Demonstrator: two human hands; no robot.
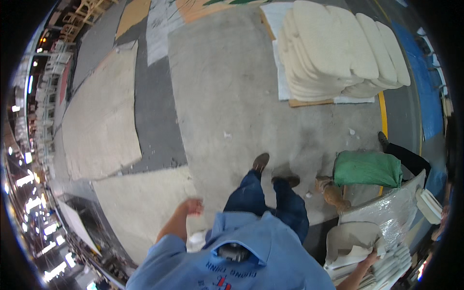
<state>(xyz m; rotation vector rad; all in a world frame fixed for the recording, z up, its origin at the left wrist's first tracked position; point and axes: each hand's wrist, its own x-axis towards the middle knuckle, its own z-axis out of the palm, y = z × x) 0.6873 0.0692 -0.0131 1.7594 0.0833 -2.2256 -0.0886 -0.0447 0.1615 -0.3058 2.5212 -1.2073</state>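
Right hand grips a beige, round-cornered, pale-edged pad; left hand hangs, fingers loosely extended.

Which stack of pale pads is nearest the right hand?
The lower-right stack, beside the plastic-wrapped panel; the right hand holds a beige pad there. The larger stack stands well away at the upper right, beyond the green bundle.

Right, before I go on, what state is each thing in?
Left hand: empty, fingers slightly curled.
Right hand: at the edge of the pale pad, exact grip unclear.
Pale pad: white flap showing at its edge.
Green sack: bulging, lying down.
Cream cushions: stacked in piles.
Clear plastic wrap: shiny, wrinkled.
Beige sheet: spread on the floor.
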